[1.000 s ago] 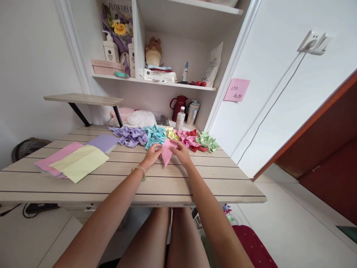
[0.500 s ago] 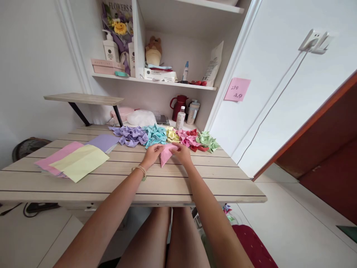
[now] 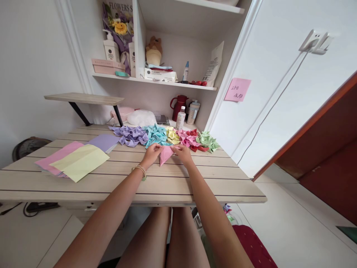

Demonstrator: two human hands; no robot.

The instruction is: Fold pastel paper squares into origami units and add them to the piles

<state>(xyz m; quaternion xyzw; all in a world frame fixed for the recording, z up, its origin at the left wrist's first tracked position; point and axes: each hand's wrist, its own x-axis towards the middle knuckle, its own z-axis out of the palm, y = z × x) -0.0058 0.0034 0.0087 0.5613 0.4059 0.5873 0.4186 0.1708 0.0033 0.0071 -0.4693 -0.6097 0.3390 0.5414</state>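
Pink paper point(image 3: 166, 153), its tip swung leftward, sits between left fingers point(image 3: 158, 147) and right fingers point(image 3: 176, 149), both pinching it, likely for steadiness.

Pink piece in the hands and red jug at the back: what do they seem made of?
The pink piece looks like matt paper: thin, with straight edges and a sharp point. The red jug may be plastic or coated metal, smooth and faintly glossy; its even colour leaves open which.

A head-worn view, forward and down
It looks over the thighs point(image 3: 159, 238), close above the desk point(image 3: 223, 184), and across to the shelves point(image 3: 167, 83) beyond
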